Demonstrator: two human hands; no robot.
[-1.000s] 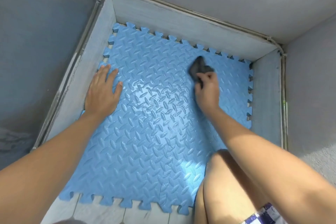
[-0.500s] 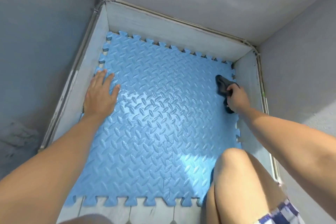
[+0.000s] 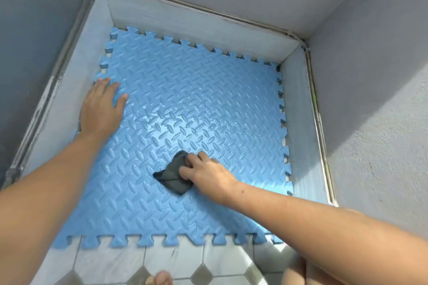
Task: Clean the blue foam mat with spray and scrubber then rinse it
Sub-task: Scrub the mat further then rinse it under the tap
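A blue foam mat (image 3: pixel 208 104) with a ribbed pattern and jigsaw edges lies flat on the floor of a walled corner; its middle shines wet. My left hand (image 3: pixel 102 109) presses flat on the mat's left edge, fingers spread. My right hand (image 3: pixel 206 173) grips a dark grey scrubber cloth (image 3: pixel 173 177) and holds it against the mat's near middle.
Grey walls (image 3: pixel 370 99) close in the corner on three sides, with a pale tiled skirting (image 3: pixel 185 18) at their base. Light floor tiles with grey diamonds (image 3: pixel 201 273) run along the near edge. My knee (image 3: pixel 294 273) and a toe (image 3: pixel 162 279) show at the bottom.
My right hand has carried the scrubber from the mat's far right edge down to its near middle. The left hand has stayed pressed at the left edge. The view has tilted down.
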